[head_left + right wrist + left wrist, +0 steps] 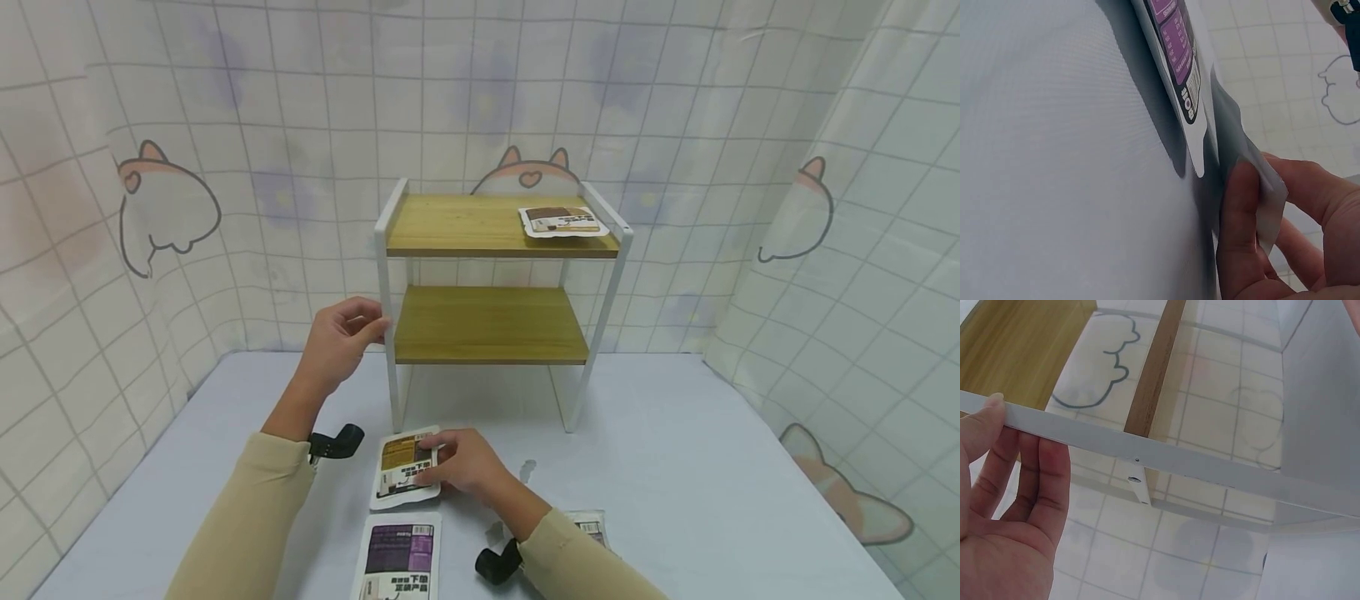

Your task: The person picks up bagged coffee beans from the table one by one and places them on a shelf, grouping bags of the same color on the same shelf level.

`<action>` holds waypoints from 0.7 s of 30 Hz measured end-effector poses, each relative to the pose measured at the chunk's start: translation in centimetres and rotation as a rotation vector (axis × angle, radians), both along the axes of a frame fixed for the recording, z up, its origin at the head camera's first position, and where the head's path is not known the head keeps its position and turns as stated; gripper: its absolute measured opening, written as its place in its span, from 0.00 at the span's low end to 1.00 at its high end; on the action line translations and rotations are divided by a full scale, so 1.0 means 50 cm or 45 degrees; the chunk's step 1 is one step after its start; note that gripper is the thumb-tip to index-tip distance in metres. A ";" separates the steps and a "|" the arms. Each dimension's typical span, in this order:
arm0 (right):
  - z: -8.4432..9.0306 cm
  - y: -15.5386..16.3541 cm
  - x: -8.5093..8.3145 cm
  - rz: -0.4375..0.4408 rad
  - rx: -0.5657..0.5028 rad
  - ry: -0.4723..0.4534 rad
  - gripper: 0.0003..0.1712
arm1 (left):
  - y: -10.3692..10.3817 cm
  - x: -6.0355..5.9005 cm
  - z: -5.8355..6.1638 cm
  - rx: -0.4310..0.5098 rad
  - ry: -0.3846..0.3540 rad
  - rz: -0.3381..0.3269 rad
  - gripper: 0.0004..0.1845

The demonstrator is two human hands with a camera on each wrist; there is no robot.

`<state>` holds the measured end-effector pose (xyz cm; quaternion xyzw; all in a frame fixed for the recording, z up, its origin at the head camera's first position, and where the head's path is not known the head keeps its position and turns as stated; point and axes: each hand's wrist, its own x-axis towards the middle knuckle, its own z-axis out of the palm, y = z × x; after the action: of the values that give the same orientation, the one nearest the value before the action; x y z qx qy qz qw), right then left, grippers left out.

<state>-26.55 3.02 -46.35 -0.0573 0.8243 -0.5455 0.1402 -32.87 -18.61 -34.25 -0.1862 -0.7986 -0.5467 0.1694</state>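
Fingers of the left hand (pixel 339 340) curl round the white front post of the two-tier rack (pixel 495 321), thumb on the near face as the left wrist view shows, so that grip is wrapped on the frame and steadies it. Just right of that, low on the tabletop (pixel 712 467), the right hand (pixel 465 461) pinches the right edge of the brown-label pouch (pixel 403 468); in the right wrist view thumb and fingers are pressed together on the thin sealed rim, with one corner lifted off the cloth. A purple-label pouch (pixel 397 560) lies flat just in front of it, nearer the person, and a third pouch (pixel 588 527) peeks out beside the right sleeve. Further right and higher, another pouch (pixel 562 221) already rests on the rack's top shelf, towards its right end; the lower shelf is bare.

The risk, as I judge it, sits in that thin pinch: held by the seal alone, the floppy pouch could sag or slip free once raised. It could also snag the purple pouch close by, or catch a shelf edge, and the light rack could shift if the left hand loosens.
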 end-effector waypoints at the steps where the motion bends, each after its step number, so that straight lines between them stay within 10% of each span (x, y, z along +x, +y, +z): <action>1: 0.000 0.000 0.000 -0.002 -0.003 0.000 0.29 | 0.000 0.000 0.000 0.001 -0.002 0.000 0.15; 21: 0.012 0.021 0.013 0.021 -0.144 -0.059 0.29 | 0.000 0.001 0.002 0.005 0.007 -0.013 0.14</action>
<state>-25.87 4.05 -45.72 -0.0594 0.7882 -0.5912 0.1603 -32.80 -18.61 -34.14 -0.1913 -0.7962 -0.5485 0.1692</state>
